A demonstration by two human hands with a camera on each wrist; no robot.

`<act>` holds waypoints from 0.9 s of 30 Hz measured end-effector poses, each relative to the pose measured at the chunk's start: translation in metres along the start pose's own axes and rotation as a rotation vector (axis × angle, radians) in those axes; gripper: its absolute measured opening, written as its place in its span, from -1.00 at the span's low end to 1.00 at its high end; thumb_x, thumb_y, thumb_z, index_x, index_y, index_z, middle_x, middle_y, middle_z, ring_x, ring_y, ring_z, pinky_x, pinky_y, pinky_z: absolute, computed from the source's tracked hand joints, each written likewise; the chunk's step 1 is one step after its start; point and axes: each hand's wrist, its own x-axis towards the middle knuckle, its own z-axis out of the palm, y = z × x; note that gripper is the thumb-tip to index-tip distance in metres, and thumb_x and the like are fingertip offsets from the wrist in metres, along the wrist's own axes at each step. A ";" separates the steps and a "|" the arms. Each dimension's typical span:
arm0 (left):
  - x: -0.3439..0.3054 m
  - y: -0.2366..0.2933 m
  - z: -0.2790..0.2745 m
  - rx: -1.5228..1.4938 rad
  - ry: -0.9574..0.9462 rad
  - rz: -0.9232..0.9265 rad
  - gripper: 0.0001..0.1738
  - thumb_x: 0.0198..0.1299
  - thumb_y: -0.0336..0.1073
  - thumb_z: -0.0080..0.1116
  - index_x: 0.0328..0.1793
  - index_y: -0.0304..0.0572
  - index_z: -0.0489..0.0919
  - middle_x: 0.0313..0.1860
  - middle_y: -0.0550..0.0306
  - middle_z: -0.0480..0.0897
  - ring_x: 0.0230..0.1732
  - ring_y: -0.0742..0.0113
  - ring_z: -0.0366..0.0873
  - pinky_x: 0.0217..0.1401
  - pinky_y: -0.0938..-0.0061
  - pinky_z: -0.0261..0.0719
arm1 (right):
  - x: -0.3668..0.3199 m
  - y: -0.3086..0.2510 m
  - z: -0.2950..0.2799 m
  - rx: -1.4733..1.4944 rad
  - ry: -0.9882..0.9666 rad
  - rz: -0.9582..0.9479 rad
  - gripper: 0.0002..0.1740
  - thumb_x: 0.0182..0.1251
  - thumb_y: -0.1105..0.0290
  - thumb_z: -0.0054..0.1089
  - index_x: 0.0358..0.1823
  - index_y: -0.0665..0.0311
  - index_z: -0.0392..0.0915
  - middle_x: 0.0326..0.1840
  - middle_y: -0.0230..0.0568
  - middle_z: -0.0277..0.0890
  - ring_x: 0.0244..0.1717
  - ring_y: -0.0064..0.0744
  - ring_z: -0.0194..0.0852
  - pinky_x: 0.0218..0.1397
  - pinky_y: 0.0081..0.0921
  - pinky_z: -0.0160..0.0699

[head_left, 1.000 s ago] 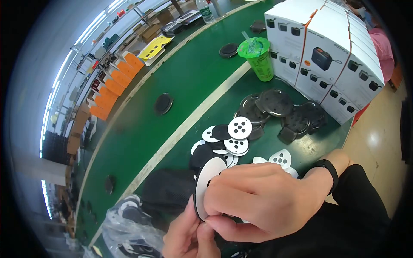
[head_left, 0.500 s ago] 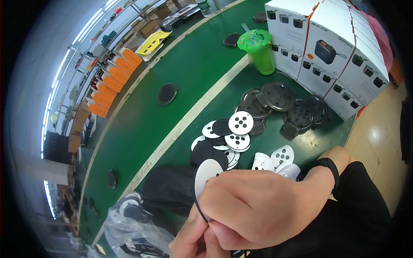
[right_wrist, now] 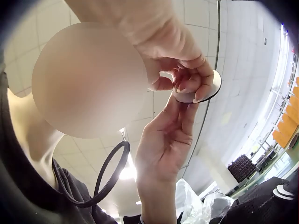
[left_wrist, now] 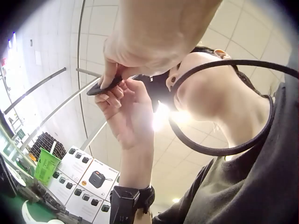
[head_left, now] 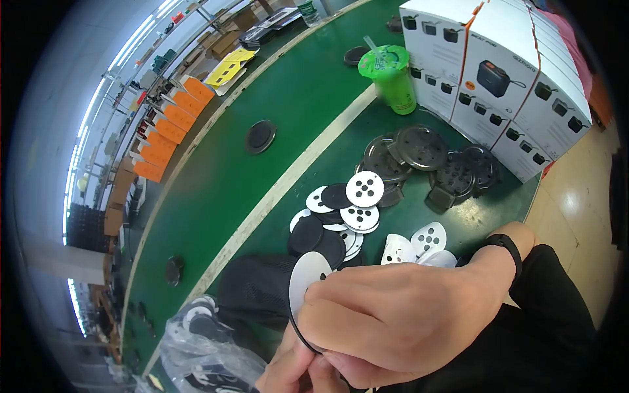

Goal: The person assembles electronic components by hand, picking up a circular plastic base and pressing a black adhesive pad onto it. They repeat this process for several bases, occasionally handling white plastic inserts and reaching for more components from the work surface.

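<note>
A thin round disc (head_left: 303, 281), white on one face with a black edge, is held up between both hands above the table's near side. My left hand (head_left: 288, 370) pinches its lower edge; in the right wrist view the fingers of that hand reach it from below. My right hand (head_left: 400, 321), with a black band at the wrist, curls its fingers over the white face and pinches the disc, hiding much of it. From the left wrist view, the disc's dark side (left_wrist: 105, 87) shows between the two hands. Just beyond lies a pile of white and black discs (head_left: 365, 189), the white ones with holes.
Dark round plastic parts (head_left: 422, 147) are heaped behind the pile. Curved white pieces (head_left: 429, 239) lie by my right wrist. A green cup (head_left: 396, 82) stands beside stacked white boxes (head_left: 498, 85). A clear plastic bag (head_left: 203, 347) and black mesh material (head_left: 255, 288) sit at left.
Both hands have moved slightly down and the disc has shifted a little down and left. My right hand has turned further over the disc, still gripping it.
</note>
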 end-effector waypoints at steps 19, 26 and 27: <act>-0.001 -0.002 0.013 0.041 0.024 0.099 -0.69 0.18 -0.68 -0.10 0.07 -0.59 0.43 0.02 -0.47 0.49 0.03 0.01 0.53 0.14 0.35 0.43 | -0.002 -0.007 -0.003 -0.099 -0.075 0.139 -0.85 0.08 0.51 0.02 -0.40 0.30 0.22 -0.56 -0.06 0.30 -0.53 -0.01 0.37 -0.53 -0.33 0.35; 0.007 -0.001 0.023 -0.072 0.011 0.109 -0.71 0.17 -0.67 -0.04 0.04 -0.59 0.45 -0.01 -0.41 0.52 -0.04 0.11 0.56 0.07 0.40 0.48 | -0.005 0.003 0.001 -0.162 0.054 0.056 -0.88 -0.14 0.59 0.03 -0.48 0.33 0.38 -0.61 -0.31 0.27 -0.71 -0.36 0.27 -0.70 -0.52 0.30; 0.010 0.001 0.023 -0.112 0.002 0.088 -0.72 0.17 -0.66 -0.03 0.03 -0.59 0.45 -0.01 -0.41 0.52 -0.05 0.12 0.56 0.06 0.40 0.48 | -0.006 0.008 0.002 -0.113 0.051 0.060 -0.89 -0.15 0.59 0.04 -0.50 0.31 0.38 -0.63 -0.32 0.27 -0.72 -0.38 0.26 -0.71 -0.53 0.28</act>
